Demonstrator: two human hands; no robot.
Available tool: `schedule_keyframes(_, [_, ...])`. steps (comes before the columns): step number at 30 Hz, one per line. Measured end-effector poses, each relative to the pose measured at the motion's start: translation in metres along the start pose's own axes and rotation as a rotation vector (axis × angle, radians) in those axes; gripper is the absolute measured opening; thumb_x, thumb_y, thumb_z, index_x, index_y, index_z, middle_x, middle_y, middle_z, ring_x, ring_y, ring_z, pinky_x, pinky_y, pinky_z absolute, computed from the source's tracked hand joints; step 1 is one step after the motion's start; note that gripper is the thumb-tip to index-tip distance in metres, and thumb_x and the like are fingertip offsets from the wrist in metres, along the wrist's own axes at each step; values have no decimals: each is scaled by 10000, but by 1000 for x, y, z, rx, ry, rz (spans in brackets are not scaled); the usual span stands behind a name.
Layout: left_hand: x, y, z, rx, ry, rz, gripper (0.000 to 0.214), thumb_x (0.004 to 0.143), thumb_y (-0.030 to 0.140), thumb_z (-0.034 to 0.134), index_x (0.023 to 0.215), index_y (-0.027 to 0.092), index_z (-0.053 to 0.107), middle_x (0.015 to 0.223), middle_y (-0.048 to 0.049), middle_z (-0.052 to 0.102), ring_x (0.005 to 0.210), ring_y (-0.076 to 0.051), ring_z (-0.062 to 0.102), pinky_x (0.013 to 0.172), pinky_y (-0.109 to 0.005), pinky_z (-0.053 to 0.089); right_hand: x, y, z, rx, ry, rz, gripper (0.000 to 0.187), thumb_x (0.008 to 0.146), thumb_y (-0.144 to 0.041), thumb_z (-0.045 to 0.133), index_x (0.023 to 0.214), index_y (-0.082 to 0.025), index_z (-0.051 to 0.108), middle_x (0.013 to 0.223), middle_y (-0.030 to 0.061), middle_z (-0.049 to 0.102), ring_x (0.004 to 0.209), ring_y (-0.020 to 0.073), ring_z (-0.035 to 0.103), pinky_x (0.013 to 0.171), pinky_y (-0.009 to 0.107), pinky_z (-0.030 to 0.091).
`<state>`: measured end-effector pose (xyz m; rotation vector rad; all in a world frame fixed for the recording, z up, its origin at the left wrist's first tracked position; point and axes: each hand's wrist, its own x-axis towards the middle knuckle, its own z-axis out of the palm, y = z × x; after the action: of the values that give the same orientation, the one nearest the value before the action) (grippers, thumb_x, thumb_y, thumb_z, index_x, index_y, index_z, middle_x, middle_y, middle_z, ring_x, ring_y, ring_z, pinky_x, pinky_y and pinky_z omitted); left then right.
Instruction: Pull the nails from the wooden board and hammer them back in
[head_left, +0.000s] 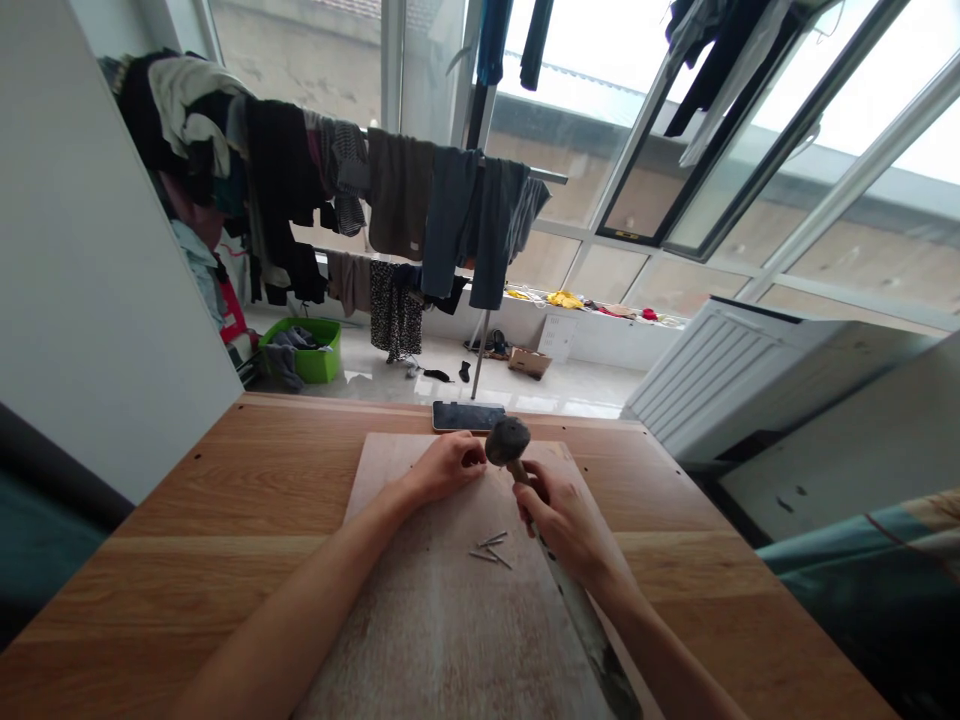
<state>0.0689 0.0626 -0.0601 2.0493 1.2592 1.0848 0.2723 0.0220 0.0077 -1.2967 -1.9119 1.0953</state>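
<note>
My right hand (556, 508) is wrapped round the handle of a hammer (508, 441) with a dark, rounded head. The head is raised close to my left hand's fingertips, and the handle slants down toward the lower right. My left hand (450, 465) rests near the far end of a pale wooden board (420, 620), its fingers curled and pinched together. What they hold, if anything, is too small to make out. Several loose nails (492, 552) lie in a small group on the board, nearer to me than both hands.
Under the board is a brown wooden table (247, 480). A dark phone (469, 416) lies at its far edge. Beyond stand a drying rack hung with clothes (401, 195), a green basket (322, 360) and a cardboard box (529, 362). A white ribbed appliance (697, 370) is at the right.
</note>
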Motion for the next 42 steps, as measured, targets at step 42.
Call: schedule_keyframes(42, [-2,10,-41,-75,-36,-237,138,741,247,645,846,158,653,738,-2,650,609,-113,528,551,-213,396,-32,48,10,178,44,66,202,860,-335,498,859,-184,632,551,-52,521,457,127,487,450,233,424])
